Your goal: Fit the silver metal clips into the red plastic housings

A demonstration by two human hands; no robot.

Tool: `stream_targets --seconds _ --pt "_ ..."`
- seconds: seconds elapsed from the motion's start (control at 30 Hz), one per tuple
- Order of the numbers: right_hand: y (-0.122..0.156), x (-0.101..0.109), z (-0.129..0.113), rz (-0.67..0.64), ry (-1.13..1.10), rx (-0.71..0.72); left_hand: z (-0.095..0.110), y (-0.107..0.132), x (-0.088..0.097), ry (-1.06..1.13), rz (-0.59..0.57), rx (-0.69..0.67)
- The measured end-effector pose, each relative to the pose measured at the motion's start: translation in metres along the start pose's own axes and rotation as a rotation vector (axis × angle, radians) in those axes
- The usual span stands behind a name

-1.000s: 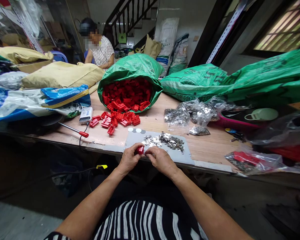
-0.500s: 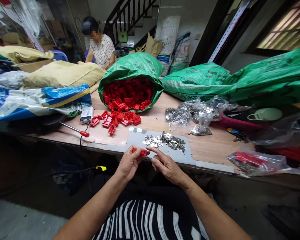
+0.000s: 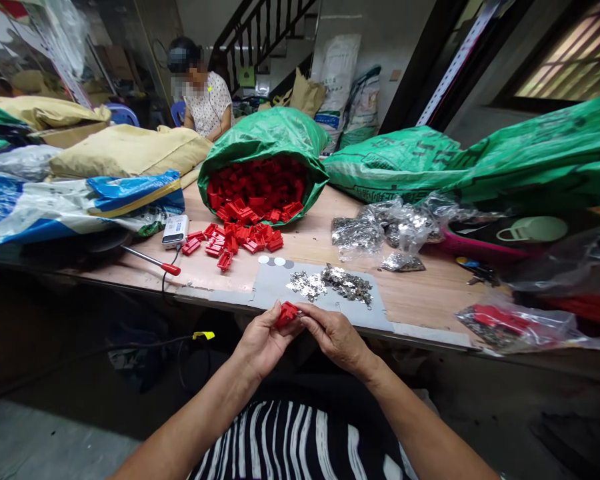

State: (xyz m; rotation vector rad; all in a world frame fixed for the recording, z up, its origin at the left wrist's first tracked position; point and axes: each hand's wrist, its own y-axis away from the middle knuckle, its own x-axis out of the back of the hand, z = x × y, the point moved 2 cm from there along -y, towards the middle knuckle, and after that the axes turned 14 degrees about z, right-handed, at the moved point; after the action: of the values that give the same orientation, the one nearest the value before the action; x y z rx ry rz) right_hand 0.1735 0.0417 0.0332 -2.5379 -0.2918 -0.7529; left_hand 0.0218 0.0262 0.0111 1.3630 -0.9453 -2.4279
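My left hand (image 3: pixel 264 341) is closed around a small red plastic piece (image 3: pixel 287 313), held just below the table's front edge. My right hand (image 3: pixel 333 335) pinches the same red piece from the right, fingers pressed together against it. Just beyond my hands lies a grey mat (image 3: pixel 280 283) with a pile of small silver metal parts (image 3: pixel 330 283). Several loose red plastic pieces (image 3: pixel 235 240) lie farther back, spilled from an open green sack (image 3: pixel 265 137) full of the same red pieces.
A red-handled screwdriver (image 3: pixel 153 261) and a small white device (image 3: pixel 175 230) lie left. Clear bags of metal parts (image 3: pixel 385 230) sit right of centre, more green sacks (image 3: pixel 480 163) behind. Another person (image 3: pixel 203 93) sits at the far side. A bag of red pieces (image 3: pixel 510 323) lies right.
My hands have drawn closer together and slightly lower; the right hand's fingers, stretched out half a second ago, are now pressed onto the red piece.
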Motion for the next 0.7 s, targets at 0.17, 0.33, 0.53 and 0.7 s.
stream_targets --seconds 0.17,0.33,0.53,0.7 --pt "-0.003 -0.003 0.004 0.052 -0.026 -0.053 -0.003 -0.001 0.001 -0.01 -0.027 -0.008" --pt "-0.009 -0.004 0.005 0.017 -0.004 -0.109 -0.004 -0.005 0.017 -0.137 -0.039 -0.028" --pt "-0.03 -0.016 0.005 0.012 0.072 -0.084 -0.023 -0.031 0.056 -0.391 0.124 -0.047" --pt "-0.059 -0.041 -0.002 -0.084 0.225 -0.019 -0.028 -0.053 0.074 -0.438 0.185 -0.026"
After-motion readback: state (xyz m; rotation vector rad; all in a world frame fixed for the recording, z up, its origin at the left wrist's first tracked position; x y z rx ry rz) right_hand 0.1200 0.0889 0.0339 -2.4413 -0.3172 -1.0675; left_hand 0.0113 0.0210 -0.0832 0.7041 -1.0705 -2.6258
